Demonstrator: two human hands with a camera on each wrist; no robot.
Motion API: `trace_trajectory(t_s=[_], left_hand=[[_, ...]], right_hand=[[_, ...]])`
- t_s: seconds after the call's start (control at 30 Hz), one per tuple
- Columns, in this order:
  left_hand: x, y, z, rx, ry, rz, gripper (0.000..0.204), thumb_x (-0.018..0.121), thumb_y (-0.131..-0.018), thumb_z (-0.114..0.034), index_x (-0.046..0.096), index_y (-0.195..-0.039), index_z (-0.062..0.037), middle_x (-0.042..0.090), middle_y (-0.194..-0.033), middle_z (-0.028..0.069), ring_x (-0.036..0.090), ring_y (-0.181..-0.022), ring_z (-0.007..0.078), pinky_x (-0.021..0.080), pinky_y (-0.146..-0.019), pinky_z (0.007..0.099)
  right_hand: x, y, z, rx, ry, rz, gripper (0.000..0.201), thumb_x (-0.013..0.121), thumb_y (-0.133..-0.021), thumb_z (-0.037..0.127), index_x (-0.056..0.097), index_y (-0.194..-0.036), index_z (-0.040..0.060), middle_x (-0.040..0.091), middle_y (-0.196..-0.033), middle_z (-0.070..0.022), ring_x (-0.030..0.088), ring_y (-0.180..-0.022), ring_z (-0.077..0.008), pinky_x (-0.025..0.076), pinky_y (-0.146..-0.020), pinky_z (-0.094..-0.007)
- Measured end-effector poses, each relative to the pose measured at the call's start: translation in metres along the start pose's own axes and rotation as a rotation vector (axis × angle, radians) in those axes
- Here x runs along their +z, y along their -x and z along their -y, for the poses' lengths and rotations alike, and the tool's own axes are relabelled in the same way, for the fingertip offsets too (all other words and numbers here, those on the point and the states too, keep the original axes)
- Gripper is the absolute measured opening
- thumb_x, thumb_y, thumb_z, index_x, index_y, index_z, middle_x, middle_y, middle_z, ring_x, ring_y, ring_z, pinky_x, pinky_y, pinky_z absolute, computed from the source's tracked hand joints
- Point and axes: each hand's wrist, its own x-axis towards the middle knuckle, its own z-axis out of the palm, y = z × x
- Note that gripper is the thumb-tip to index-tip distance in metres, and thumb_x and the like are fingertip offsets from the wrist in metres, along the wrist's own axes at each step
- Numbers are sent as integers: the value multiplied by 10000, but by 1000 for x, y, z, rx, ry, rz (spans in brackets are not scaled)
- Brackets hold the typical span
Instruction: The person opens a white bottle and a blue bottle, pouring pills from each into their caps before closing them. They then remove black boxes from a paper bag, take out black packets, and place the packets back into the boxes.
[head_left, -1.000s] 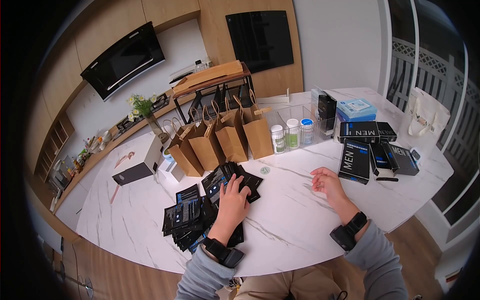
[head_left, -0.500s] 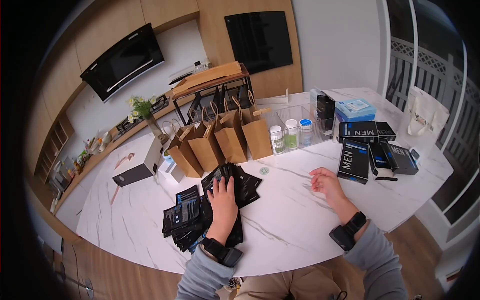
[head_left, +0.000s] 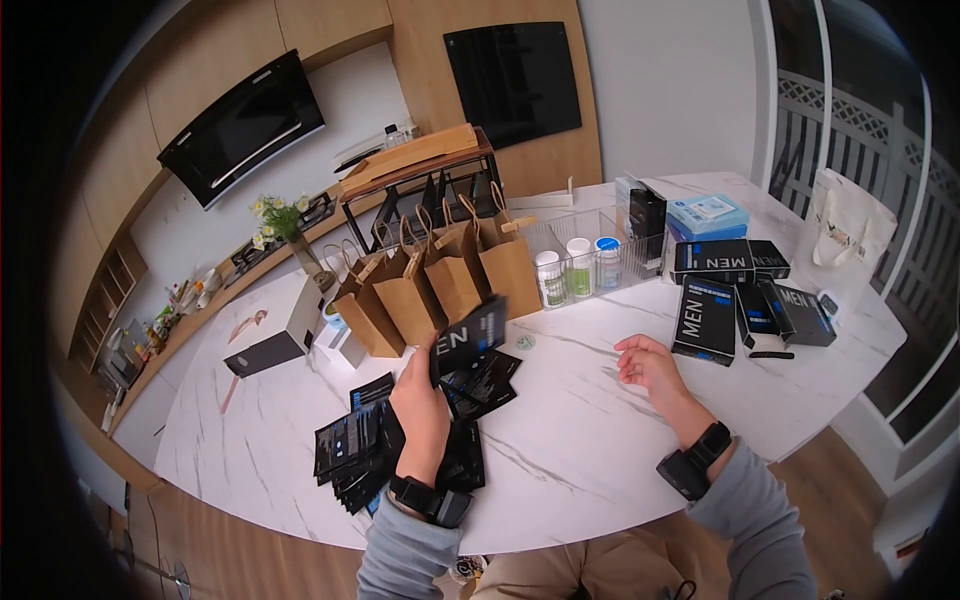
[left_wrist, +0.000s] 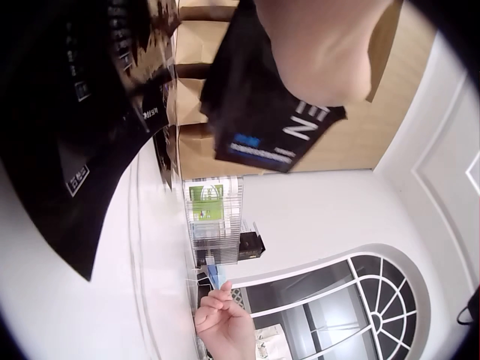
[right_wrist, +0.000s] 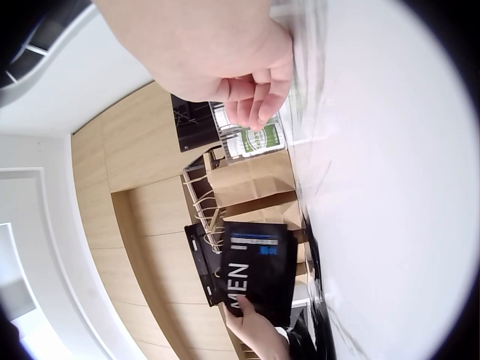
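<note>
My left hand (head_left: 418,405) grips black flat packets (head_left: 470,338) at their near edge, raised upright above the table. White lettering reading MEN and a blue mark show on their front in the right wrist view. Below lie more black packets (head_left: 487,386), fanned out, and a messy pile of the same packets (head_left: 348,448) spreads by the left wrist. My right hand (head_left: 652,372) rests on the marble-patterned table (head_left: 570,440) with loosely curled fingers and nothing in them. Left of the black MEN boxes (head_left: 704,322), it stays apart from them.
Brown paper bags (head_left: 455,275) stand in a row behind the packets. Beside them is a clear bin (head_left: 600,285) with white bottles. A white box (head_left: 270,325) and a flower vase (head_left: 308,258) are at the left. Blue boxes (head_left: 706,217) and a white bag (head_left: 848,235) stand at the right.
My left hand lay flat on the packets, slid back a little over them, and now has taken hold of some and tipped them upright. The right hand has barely moved.
</note>
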Motion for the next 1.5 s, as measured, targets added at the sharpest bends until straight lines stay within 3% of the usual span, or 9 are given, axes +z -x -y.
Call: trace_trajectory(t_s=[0.1, 0.27, 0.47, 0.6, 0.8, 1.07, 1.13, 1.23, 1.5], left_hand=[[1, 4, -4, 175, 236, -121, 478, 441, -696, 121, 519, -1132, -61, 600, -898, 204, 605, -802, 313, 469, -728, 330], [12, 21, -12, -159, 794, 65, 334, 499, -898, -174, 472, -1168, 21, 581, -986, 121, 520, -921, 178, 395, -844, 282], [22, 30, -30, 116, 736, 740, 294, 505, -859, -94, 499, -1150, -48, 588, -986, 183, 582, -910, 293, 431, -797, 302], [26, 40, -42, 285, 462, 694, 232, 528, -816, -67, 568, -1044, -76, 601, -849, 185, 584, -786, 360, 468, -692, 344], [21, 35, -45, 143, 537, 480, 239, 576, -790, -59, 574, -1029, -75, 613, -858, 167, 607, -794, 327, 472, -696, 325], [47, 34, -22, -226, 952, 49, 598, 572, -843, -143, 241, -1331, -43, 509, -1140, 157, 515, -1035, 234, 408, -867, 308], [55, 39, -16, -288, 1102, 153, 547, 511, -889, -154, 223, -1348, -80, 488, -1182, 138, 494, -1041, 196, 387, -899, 307], [55, 39, -14, -359, 1308, 791, 435, 448, -917, -154, 295, -1303, -26, 505, -1164, 89, 488, -1041, 136, 381, -881, 265], [58, 42, -13, -315, 1383, 559, 221, 405, -865, 81, 406, -1071, 0, 547, -1072, 59, 505, -1013, 104, 375, -889, 231]], right_hand=[[0, 0, 0, -1, -4, -2, 216, 417, -765, 51, 563, -924, 34, 553, -720, -32, 531, -624, -113, 440, -603, -233], [1, -1, 0, 4, -15, 26, 223, 424, -776, 60, 559, -952, 39, 568, -745, -45, 548, -647, -120, 446, -603, -240], [18, 4, -2, 123, 63, 598, 407, 351, -925, 353, 522, -1163, 71, 581, -1014, -73, 541, -932, -142, 437, -812, -277], [31, 16, 8, 234, 178, 696, 484, 377, -921, 409, 488, -1202, 31, 546, -1117, -67, 496, -1023, -119, 373, -889, -238], [40, 21, 2, 170, 447, 774, 461, 646, -791, 272, 507, -1145, 12, 567, -1065, -45, 503, -964, -101, 387, -846, -232], [43, 7, -11, -94, 90, 216, 399, 640, -797, 182, 496, -1121, -1, 579, -1012, -40, 534, -903, -112, 410, -829, -251], [42, 4, -10, -112, -20, 207, 382, 630, -810, 176, 489, -1127, 16, 581, -1001, -32, 541, -898, -109, 422, -819, -256], [48, 3, -14, -172, -42, 127, 342, 624, -817, 172, 496, -1092, 14, 581, -973, -34, 542, -883, -100, 440, -789, -247], [60, -9, -20, 8, 120, 468, 383, 668, -756, 122, 517, -1091, 15, 592, -999, -39, 546, -901, -113, 426, -808, -254]])
